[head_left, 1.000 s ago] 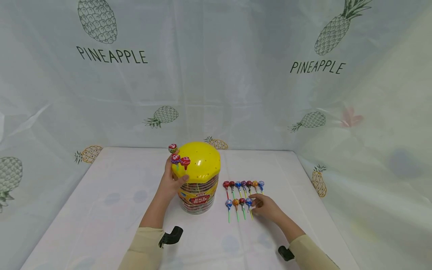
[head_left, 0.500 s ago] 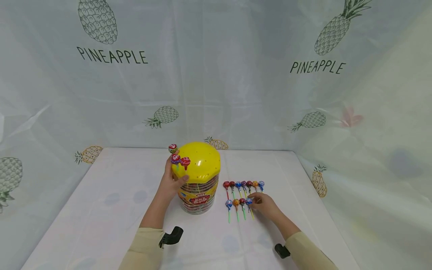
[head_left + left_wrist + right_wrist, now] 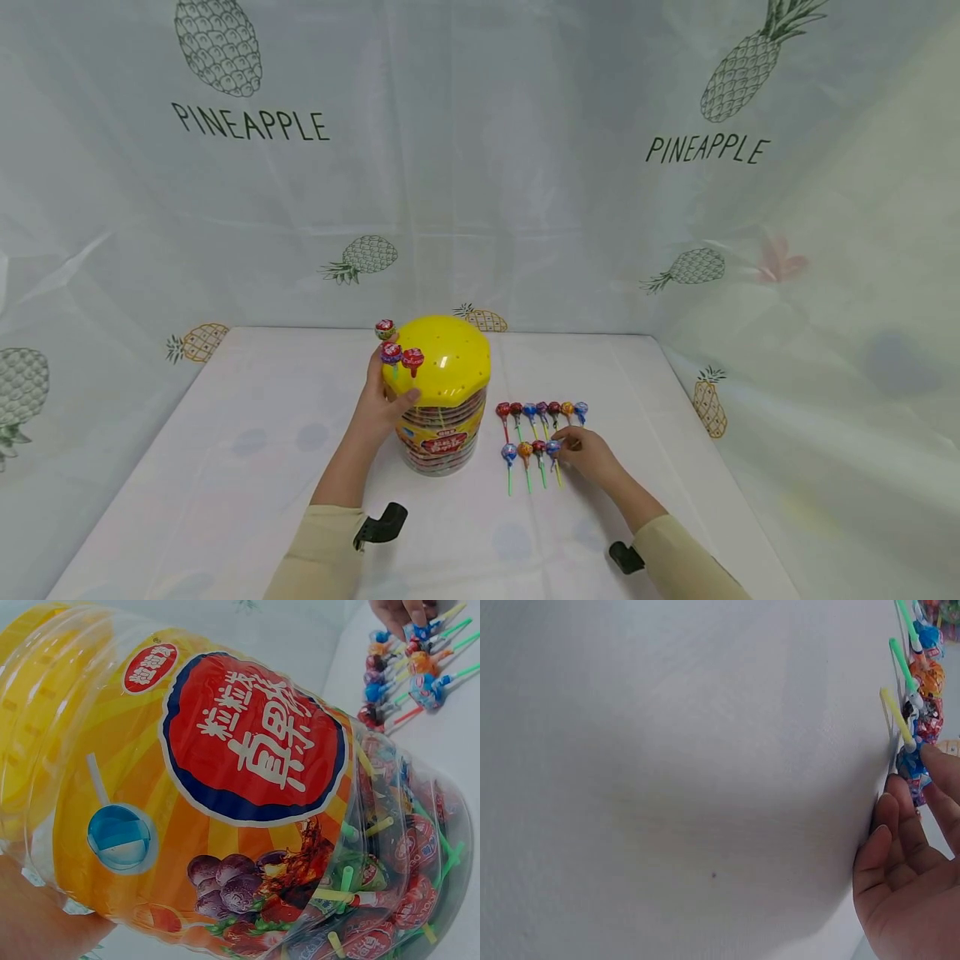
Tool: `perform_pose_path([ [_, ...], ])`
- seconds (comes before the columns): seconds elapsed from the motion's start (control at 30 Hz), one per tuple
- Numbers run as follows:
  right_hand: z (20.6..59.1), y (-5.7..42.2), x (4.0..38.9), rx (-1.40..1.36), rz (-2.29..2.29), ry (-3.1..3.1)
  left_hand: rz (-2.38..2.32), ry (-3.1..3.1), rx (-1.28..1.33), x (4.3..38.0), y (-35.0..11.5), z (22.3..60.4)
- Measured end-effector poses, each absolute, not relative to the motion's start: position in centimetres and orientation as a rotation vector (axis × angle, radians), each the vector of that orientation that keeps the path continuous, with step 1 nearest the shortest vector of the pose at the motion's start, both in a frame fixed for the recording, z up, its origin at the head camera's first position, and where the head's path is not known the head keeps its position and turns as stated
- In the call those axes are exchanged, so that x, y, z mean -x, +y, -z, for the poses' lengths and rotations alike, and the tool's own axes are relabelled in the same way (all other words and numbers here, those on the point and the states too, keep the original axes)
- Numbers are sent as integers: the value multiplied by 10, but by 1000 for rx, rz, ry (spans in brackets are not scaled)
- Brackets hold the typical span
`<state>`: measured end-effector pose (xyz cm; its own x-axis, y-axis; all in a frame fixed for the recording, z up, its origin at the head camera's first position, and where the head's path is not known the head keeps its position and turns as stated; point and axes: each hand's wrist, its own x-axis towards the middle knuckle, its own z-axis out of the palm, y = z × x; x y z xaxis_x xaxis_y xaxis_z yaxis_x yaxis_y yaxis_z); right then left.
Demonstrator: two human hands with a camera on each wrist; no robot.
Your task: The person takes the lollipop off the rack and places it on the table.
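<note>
A clear candy jar [image 3: 444,443] with a yellow domed lid [image 3: 442,358] stands upright left of the table's middle. My left hand [image 3: 377,408] holds it at the left of the lid, thumb on the near side. Three wrapped lollipops [image 3: 412,359] show at the lid's left edge, close to that hand. My right hand [image 3: 591,457] pinches a blue lollipop [image 3: 913,761] with a yellow stick by its wrapped head, at the right end of the front row. In the left wrist view, the jar's label [image 3: 255,735] fills the middle, and lollipops crowd the jar's bottom.
Several lollipops [image 3: 525,450] make up the front row, sticks toward me. Behind it lies a longer back row [image 3: 529,410]. The white-covered table [image 3: 247,500] meets a pineapple-print curtain [image 3: 480,167] at its rear edge.
The right hand has shifted slightly left onto the blue lollipop's head, whose stick has swung a little. My left hand and the jar stay put.
</note>
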<state>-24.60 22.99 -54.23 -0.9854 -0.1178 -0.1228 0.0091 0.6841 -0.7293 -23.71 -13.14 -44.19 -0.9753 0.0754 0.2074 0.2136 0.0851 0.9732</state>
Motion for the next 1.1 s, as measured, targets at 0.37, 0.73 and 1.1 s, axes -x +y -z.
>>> perform_pose_path([
  [0.37,544,228,246,78,1163,2762,2053,-2227,296,237,-132,442],
  [0.73,524,234,249,77,1249,2781,2039,-2232,302,237,-132,442],
  [1.1,446,197,245,331,1738,2742,2047,-2221,324,236,-132,441],
])
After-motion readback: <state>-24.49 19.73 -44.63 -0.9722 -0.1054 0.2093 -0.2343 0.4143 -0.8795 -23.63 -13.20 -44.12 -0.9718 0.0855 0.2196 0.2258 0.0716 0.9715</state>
